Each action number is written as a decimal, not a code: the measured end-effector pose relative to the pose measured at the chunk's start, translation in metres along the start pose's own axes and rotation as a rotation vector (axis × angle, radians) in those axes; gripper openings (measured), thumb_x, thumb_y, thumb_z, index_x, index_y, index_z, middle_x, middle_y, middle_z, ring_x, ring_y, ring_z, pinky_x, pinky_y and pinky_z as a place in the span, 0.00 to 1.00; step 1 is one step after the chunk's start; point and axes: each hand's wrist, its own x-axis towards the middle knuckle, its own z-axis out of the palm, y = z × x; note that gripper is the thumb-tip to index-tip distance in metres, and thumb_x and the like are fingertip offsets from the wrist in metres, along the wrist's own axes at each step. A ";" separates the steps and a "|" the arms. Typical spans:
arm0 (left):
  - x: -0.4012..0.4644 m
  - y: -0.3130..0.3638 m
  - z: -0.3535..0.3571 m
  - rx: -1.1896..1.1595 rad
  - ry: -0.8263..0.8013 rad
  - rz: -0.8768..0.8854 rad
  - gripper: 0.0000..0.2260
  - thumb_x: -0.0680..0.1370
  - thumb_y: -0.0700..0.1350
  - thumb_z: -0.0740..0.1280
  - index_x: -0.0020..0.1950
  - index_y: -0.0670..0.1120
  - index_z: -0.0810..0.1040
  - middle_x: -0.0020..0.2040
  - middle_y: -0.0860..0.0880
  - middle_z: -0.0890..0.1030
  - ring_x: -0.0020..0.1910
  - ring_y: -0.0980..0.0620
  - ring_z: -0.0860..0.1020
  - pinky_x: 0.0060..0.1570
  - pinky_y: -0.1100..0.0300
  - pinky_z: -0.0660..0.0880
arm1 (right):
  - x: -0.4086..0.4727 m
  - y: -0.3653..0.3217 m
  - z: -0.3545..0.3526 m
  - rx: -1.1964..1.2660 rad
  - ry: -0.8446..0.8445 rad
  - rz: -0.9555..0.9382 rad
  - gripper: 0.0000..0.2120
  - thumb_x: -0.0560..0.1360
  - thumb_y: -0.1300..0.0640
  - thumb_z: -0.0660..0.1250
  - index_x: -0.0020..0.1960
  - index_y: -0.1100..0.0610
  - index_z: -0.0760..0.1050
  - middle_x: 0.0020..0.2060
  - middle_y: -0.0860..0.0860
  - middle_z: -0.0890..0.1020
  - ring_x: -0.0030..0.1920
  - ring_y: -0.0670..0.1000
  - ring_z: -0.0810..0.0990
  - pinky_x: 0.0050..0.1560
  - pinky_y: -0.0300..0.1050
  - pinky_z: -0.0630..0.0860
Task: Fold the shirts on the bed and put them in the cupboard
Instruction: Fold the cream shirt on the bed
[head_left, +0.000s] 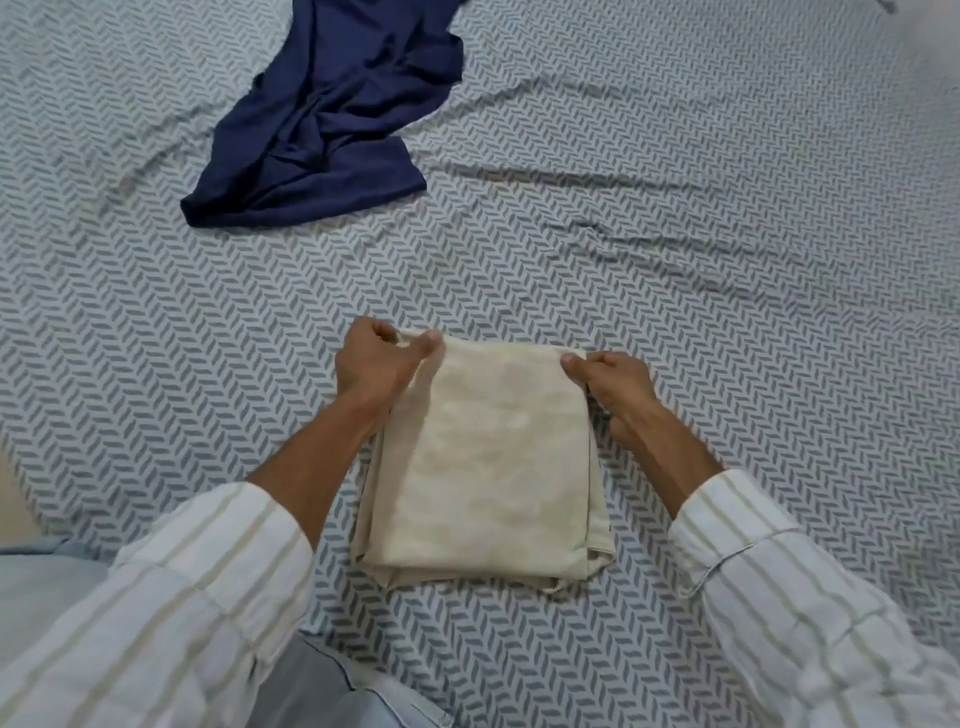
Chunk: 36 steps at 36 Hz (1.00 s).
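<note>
Cream shirt (488, 467) lies folded into a neat rectangle on the near part of the bed (727, 260). Left hand (376, 366) pinches its far left corner, right hand (615, 387) pinches the far right corner, both sleeves striped. Far left, a navy shirt (332, 130) sprawls crumpled on the patterned sheet, well apart.

A folded shirt (488, 467) is laid on the bed (727, 260), near the front edge. Its far left corner is held by the left hand (376, 361), its far right corner by the right hand (610, 387). Another shirt (332, 119) is spread out farther back, to the left.
</note>
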 end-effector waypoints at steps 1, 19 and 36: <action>0.000 0.000 -0.001 0.030 -0.033 0.026 0.23 0.69 0.58 0.79 0.54 0.49 0.74 0.46 0.52 0.77 0.43 0.52 0.76 0.40 0.56 0.73 | -0.002 0.000 0.002 -0.016 0.014 0.001 0.14 0.70 0.49 0.80 0.43 0.59 0.83 0.40 0.53 0.87 0.43 0.53 0.86 0.48 0.50 0.84; -0.032 -0.019 -0.029 0.467 -0.190 0.077 0.41 0.63 0.68 0.78 0.63 0.42 0.72 0.56 0.41 0.81 0.56 0.39 0.80 0.50 0.48 0.78 | -0.064 0.009 0.008 -0.363 0.229 -0.254 0.34 0.65 0.32 0.74 0.62 0.50 0.72 0.61 0.50 0.74 0.61 0.53 0.76 0.63 0.55 0.76; -0.065 -0.031 -0.083 -0.276 -0.578 -0.087 0.21 0.70 0.34 0.78 0.61 0.46 0.82 0.52 0.48 0.87 0.50 0.46 0.86 0.53 0.42 0.82 | -0.100 -0.003 -0.002 0.152 -0.525 -0.059 0.20 0.70 0.68 0.76 0.61 0.63 0.81 0.54 0.60 0.86 0.53 0.61 0.86 0.49 0.55 0.83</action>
